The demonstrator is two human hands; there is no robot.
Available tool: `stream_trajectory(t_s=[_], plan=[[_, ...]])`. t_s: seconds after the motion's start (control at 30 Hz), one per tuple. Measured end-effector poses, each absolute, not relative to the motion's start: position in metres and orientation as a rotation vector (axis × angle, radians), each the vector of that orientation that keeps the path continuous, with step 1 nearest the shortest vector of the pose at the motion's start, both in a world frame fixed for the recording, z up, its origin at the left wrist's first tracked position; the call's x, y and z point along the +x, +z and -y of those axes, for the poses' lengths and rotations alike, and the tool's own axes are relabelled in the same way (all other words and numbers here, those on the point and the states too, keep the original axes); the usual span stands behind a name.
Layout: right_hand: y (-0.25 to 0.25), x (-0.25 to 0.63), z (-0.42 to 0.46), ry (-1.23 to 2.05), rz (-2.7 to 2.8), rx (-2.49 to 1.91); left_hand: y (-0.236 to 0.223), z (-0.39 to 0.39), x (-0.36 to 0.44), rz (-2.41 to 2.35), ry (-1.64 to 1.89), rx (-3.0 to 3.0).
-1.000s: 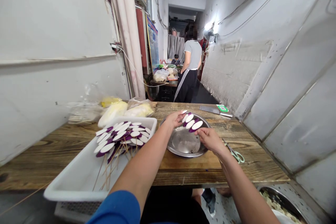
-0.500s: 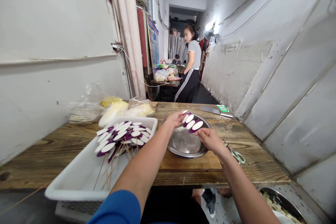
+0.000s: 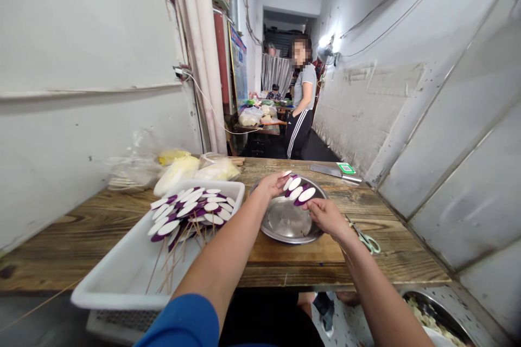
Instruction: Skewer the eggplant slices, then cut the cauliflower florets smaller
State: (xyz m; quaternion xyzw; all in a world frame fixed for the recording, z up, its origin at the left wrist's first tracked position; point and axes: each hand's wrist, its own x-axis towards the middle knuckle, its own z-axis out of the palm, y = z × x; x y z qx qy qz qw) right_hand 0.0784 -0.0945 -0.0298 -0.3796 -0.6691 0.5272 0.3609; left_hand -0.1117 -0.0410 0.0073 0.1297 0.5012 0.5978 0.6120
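Note:
Over a round steel bowl (image 3: 288, 223), both hands hold a skewer of white, purple-skinned slices (image 3: 296, 193) that look like eggplant. My left hand (image 3: 272, 185) has its fingers closed around the far end of the row of slices. The near end is pinched by the fingers of my right hand (image 3: 325, 213), just beside the closest slice. Below the slices the visible bowl bottom looks bare. To the left, a white plastic tray (image 3: 118, 301) holds a heap of similar skewers (image 3: 191, 211), their sticks pointing toward me.
Green-handled scissors (image 3: 369, 242) lie right of the bowl. A cleaver (image 3: 328, 171) and a green-framed code card (image 3: 345, 168) sit at the back right. Plastic bags (image 3: 217, 168) line the back left. A person (image 3: 303, 92) stands beyond the table; a basin (image 3: 437, 314) stands at lower right.
My hands and the eggplant skewer have hardly moved. The standing person beyond the table has shifted slightly right and turned their head toward my side.

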Motion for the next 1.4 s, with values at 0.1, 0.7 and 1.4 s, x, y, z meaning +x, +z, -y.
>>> stream_trajectory(t_s=[0.1,0.7,1.4], plan=[[-0.031,0.0786,0.0938,1.34,1.734,-0.971,0.0097,0.0428,-0.1101,-1.167,1.379,0.309],[-0.0339,0.0796,0.0917,1.323,1.747,-0.96,0.0141,0.0461,-0.1069,-1.179,1.394,0.332],[-0.0333,0.0797,0.092,1.293,1.756,-0.972,0.006,0.0398,-0.1108,-1.128,1.391,0.308]])
